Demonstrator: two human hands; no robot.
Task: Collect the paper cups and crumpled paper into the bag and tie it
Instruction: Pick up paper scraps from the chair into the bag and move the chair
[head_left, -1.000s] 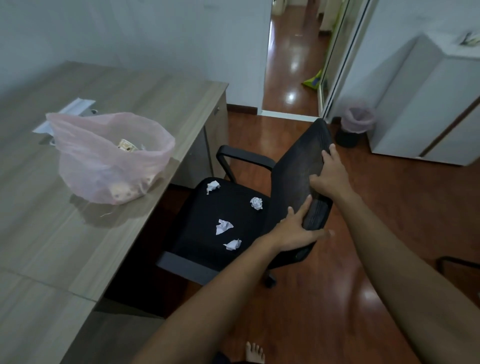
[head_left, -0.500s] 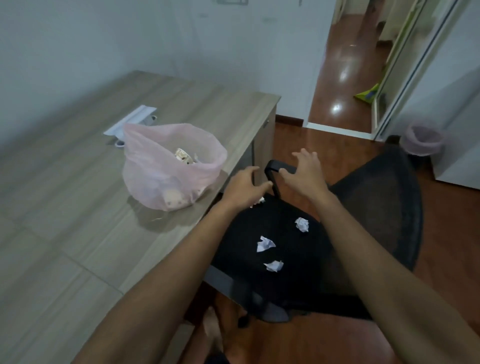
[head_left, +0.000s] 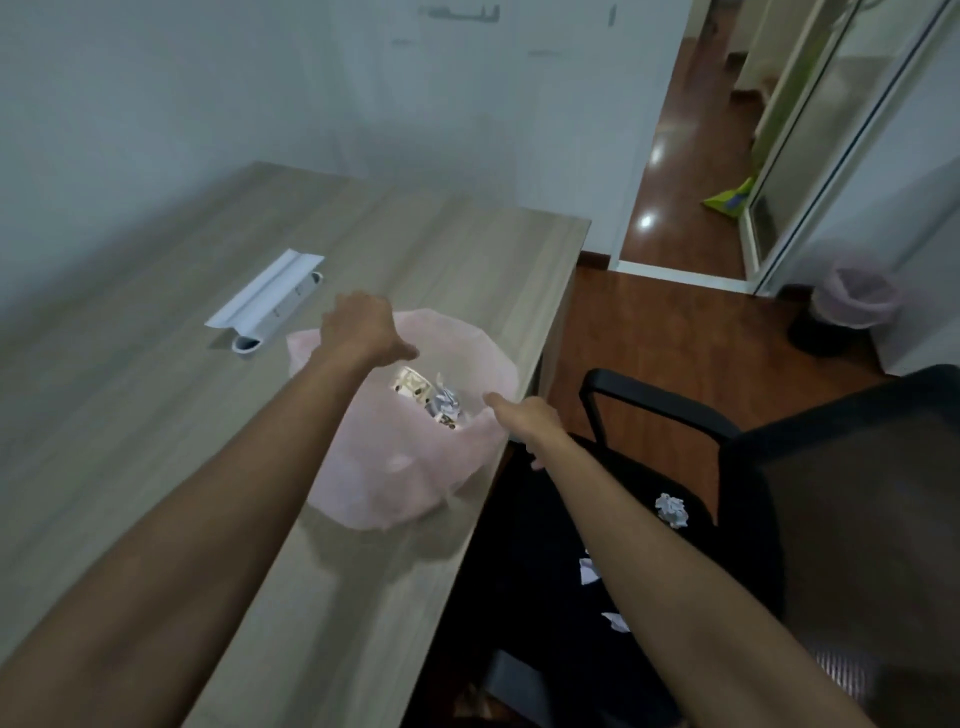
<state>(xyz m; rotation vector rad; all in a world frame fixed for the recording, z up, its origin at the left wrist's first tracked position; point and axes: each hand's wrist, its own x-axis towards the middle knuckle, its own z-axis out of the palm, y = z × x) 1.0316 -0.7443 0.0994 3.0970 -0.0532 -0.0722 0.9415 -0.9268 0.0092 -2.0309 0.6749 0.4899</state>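
Desk (head_left: 156, 415): both hands at bag (head_left: 395, 483) rim.

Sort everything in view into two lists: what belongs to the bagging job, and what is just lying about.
Belongs to the job:
pink bag on the desk
paper cup inside it
crumpled paper on the chair seat
left hand and right hand at the bag's rim

Just lying about:
white holder
lined bin
green item on the floor
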